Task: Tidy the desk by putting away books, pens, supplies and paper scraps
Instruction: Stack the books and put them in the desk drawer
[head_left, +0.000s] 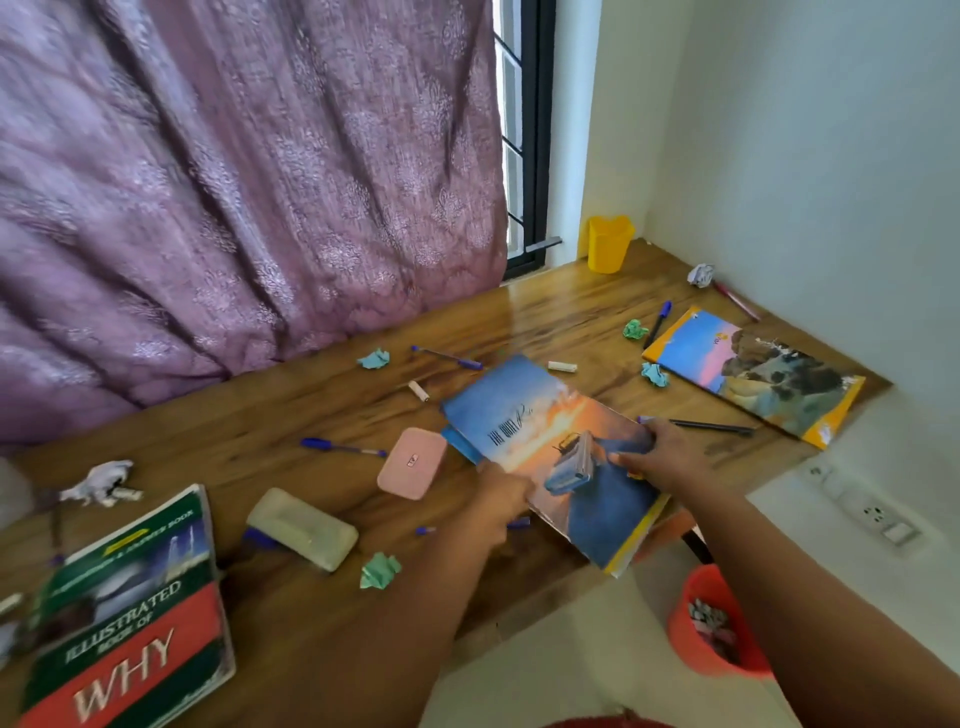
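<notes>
The left hand (501, 501) and the right hand (657, 457) both grip the sunset notebook (545, 441), fingers curled on its edges, near the desk's (322, 639) front edge. At 2 o'clock lies another notebook (753, 374); at 8 o'clock, the WHY book (135, 613). Pens and paper scraps are scattered on the wood. A purple curtain (234, 182) hangs behind, a yellow cup (609, 244) in the corner, a red bin (711, 623) on the floor.

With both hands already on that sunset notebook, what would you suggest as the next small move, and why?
Probably lift the sunset notebook off the desk with care. The left hand and the right hand hold its two sides, its near corner overhangs the desk edge, and a small blue object lies on its cover, so keeping it level should stop that from sliding off.
</notes>
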